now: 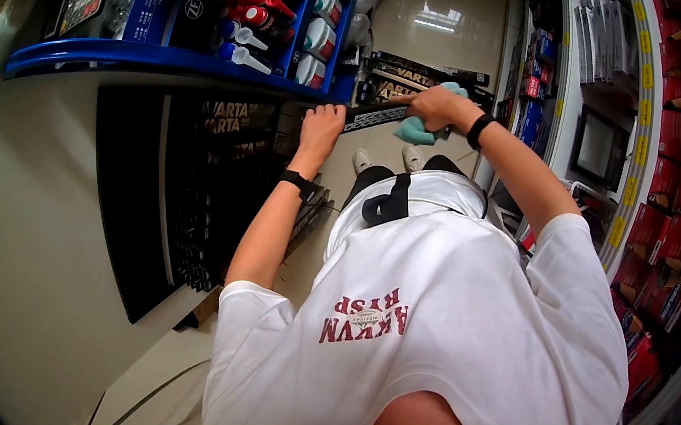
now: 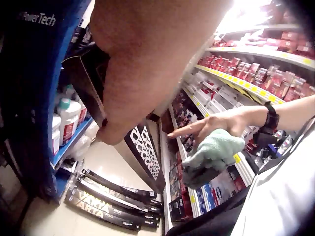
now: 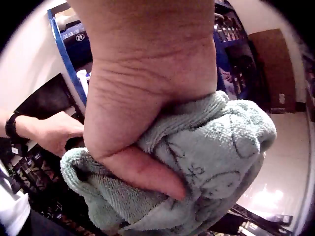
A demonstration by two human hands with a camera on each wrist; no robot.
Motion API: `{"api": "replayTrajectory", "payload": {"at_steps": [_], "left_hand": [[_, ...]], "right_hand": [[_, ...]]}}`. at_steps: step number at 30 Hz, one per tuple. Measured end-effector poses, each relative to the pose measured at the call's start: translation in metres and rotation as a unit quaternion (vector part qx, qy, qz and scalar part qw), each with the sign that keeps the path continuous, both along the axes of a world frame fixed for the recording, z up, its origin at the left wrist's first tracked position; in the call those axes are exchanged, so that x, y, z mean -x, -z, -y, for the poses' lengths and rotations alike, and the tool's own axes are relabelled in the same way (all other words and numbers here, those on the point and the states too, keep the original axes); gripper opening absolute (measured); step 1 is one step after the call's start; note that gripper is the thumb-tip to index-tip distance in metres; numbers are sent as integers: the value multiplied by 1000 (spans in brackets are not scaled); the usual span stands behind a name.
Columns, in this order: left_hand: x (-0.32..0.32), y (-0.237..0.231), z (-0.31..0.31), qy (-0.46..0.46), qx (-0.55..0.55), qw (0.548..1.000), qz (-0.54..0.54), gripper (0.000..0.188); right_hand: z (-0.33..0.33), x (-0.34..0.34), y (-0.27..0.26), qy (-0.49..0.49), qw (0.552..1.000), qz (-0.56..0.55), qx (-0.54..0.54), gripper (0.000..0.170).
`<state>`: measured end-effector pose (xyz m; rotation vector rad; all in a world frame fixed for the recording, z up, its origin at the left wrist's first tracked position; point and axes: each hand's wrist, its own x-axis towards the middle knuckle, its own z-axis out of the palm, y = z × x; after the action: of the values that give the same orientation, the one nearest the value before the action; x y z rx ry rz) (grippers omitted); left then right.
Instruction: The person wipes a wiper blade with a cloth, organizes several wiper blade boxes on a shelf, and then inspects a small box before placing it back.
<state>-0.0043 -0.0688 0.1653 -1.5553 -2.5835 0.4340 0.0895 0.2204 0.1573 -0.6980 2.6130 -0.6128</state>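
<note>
My left hand (image 1: 323,129) grips the near end of a long black strip-like panel (image 1: 374,118) with a pale honeycomb pattern along its face. In the left wrist view the patterned panel (image 2: 144,152) slants down and away from that hand. My right hand (image 1: 438,109) holds a bunched, light green terry cloth (image 1: 417,130), its index finger stretched toward the panel's far end. Close up in the right wrist view, the thumb presses into the cloth (image 3: 216,147), which has dark line drawings; the other fingers are hidden there.
Several black VARTA strips (image 2: 101,199) lie on the floor ahead. On the left stand a blue shelf (image 1: 120,55) with bottles and a black VARTA rack (image 1: 229,146). Shelves of red boxes (image 1: 667,213) run along the right, and white shoes (image 1: 413,158) show below.
</note>
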Motion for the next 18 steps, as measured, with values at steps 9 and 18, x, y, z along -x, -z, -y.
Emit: {"api": "replayTrajectory", "payload": {"at_steps": [9, 18], "left_hand": [[-8, -10, -30, 83, -40, 995, -32, 15], [-11, -30, -21, 230, -207, 951, 23, 19]], "right_hand": [[56, 25, -3, 33, 991, 97, 82, 44], [37, 13, 11, 113, 984, 87, 110, 50]]}}
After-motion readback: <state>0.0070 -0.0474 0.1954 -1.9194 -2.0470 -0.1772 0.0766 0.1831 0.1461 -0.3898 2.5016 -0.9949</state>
